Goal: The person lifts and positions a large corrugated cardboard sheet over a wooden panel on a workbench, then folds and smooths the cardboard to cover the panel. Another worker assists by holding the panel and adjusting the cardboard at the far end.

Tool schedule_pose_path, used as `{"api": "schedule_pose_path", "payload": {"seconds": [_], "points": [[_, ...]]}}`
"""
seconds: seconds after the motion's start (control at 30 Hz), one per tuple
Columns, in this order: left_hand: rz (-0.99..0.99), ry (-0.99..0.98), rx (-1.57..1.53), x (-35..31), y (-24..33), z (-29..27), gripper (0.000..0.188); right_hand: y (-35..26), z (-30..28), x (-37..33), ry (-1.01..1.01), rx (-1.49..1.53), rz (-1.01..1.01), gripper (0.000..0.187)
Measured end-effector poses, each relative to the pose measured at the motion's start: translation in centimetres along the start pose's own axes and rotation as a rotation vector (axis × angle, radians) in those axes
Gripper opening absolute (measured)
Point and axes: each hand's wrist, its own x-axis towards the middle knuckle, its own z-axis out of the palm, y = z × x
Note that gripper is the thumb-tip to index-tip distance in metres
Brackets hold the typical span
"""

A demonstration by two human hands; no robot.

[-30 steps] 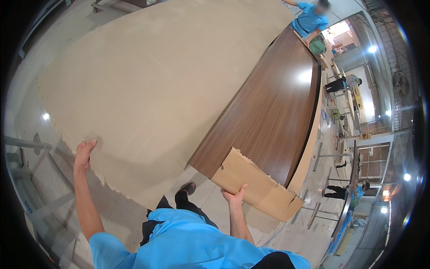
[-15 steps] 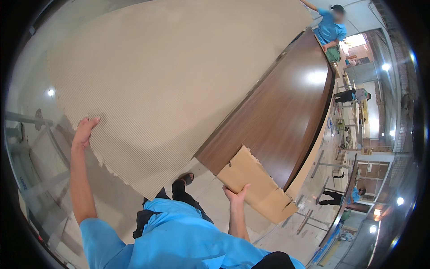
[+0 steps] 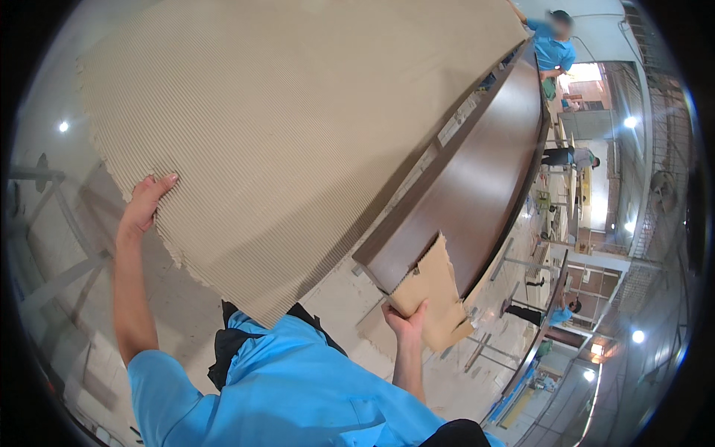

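My left hand (image 3: 145,203) pinches the ragged near-left edge of a large ribbed corrugated cardboard sheet (image 3: 275,141), its thumb on top. The sheet is raised and reaches from my waist to the far end. With my right hand (image 3: 406,322) I grip a torn tan cardboard piece (image 3: 438,287) that wraps the near end of a long, glossy brown wood panel (image 3: 477,182); my thumb is on top and the other fingers are hidden. The panel slopes away to the right of the sheet, and its thick long side shows.
A co-worker (image 3: 551,48) in blue stands at the far end, one hand by the panel and an arm toward the sheet. Other people (image 3: 570,156) and metal stands (image 3: 495,350) are on the right. At left is a grey metal frame (image 3: 71,216).
The panel has tilted, so its long side now shows, and the gap between it and the sheet has widened. Both my hands keep their grips; the right one has shifted slightly rightward.
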Motion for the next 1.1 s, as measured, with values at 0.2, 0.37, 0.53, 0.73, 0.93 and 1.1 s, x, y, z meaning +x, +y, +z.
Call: {"api": "schedule_pose_path", "payload": {"seconds": [0.2, 0.37, 0.53, 0.73, 0.93, 1.1], "points": [[-0.056, -0.013, 0.056, -0.6, 0.3, 0.6, 0.053, 3.4, 3.4, -1.4, -0.034, 0.056, 0.068, 0.063], [-0.098, -0.021, 0.156, -1.2, 0.6, 1.0, 0.053, 5.4, 5.4, -2.1, -0.035, 0.064, 0.053, 0.062], [-0.169, -0.010, 0.234, -1.0, -0.1, 0.9, 0.060, 7.7, 7.3, -2.4, -0.069, 0.049, 0.073, 0.062], [-0.191, 0.002, 0.241, -0.9, -1.6, 0.0, 0.070, 9.3, 8.4, -1.1, -0.112, 0.038, 0.081, 0.064], [-0.258, -0.086, 0.191, -1.9, -2.2, -0.4, 0.068, 8.7, 7.7, 0.3, -0.114, 0.053, 0.087, 0.063], [-0.267, -0.132, 0.149, -3.1, -2.2, 0.3, 0.063, 8.6, 7.3, 1.4, -0.092, 0.044, 0.069, 0.063]]}}
